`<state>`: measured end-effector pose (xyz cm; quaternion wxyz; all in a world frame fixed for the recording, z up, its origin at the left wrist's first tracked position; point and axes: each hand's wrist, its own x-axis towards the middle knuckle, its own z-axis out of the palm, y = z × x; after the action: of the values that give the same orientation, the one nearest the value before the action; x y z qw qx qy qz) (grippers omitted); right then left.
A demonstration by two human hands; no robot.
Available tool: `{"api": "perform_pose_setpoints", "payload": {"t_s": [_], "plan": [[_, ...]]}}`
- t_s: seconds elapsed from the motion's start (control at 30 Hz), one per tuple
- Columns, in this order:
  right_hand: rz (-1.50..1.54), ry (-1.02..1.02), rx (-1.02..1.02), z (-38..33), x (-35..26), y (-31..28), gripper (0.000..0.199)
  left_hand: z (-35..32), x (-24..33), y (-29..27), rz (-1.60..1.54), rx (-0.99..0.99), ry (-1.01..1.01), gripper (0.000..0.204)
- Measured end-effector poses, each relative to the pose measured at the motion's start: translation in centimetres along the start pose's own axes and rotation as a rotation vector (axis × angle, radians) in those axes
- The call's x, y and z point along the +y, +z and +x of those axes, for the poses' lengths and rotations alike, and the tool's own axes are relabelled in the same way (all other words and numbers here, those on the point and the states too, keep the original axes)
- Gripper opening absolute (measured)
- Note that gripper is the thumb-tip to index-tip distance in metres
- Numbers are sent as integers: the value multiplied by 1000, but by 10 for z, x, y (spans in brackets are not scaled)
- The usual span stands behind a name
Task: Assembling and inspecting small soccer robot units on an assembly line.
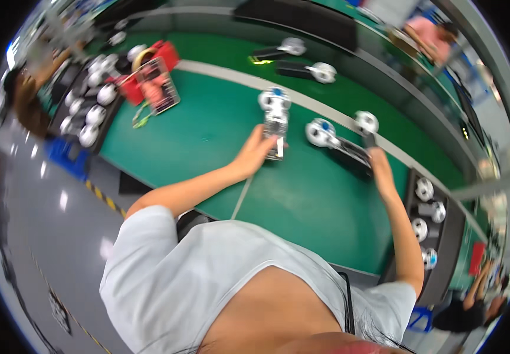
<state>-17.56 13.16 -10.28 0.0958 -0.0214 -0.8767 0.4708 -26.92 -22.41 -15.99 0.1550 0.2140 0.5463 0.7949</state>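
Gripping a white-topped gadget (275, 109) low on its handle with the left hand (258, 154), laying the thumb across the front, pointing the round head away from the body, over the green worktop (207, 177). And over on the other side, clasping the dark handle of a second gadget (366, 123) in the right hand (380, 165), leaving its white head poking out beyond the fingers. Working with both hands partly curled, then, both occupied, neither spreading wide; not making out exact fingertip placement through the blur.

Spotting a third gadget (344, 148) lying on the worktop between the hands, close to the right one, but not telling whether touching it. Noticing more of the same kind in a dark tray (451, 236) at the right.

Now judging the handling: looking light enough for one hand, probably stiff all over, hardly giving under a squeeze. Likely feeling smooth, perhaps slipping a little at the glossy head, perhaps tipping head-first too. Seeming most fragile around that head and its blue centre, so calling for no pressing or knocking there. Favouring the straight handle for a hold, wrapping it fully rather than pinching.
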Motion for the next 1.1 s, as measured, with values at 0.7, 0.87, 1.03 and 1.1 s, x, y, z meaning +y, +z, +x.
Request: {"api": "perform_pose_setpoints", "payload": {"t_s": [0.7,0.87,1.03,1.1], "plan": [[899,64,-500,68,-125,183,55,-23,28,-69,187,-313,-78,55],[856,101,-456,48,-119,201,57,-10,28,-77,101,-76,45,51],[794,190,-467,19,-123,196,57,-2,63,-90,858,-270,26,37],[813,241,-477,14,-126,192,54,-1,65,-97,1020,-273,122,35]]}}
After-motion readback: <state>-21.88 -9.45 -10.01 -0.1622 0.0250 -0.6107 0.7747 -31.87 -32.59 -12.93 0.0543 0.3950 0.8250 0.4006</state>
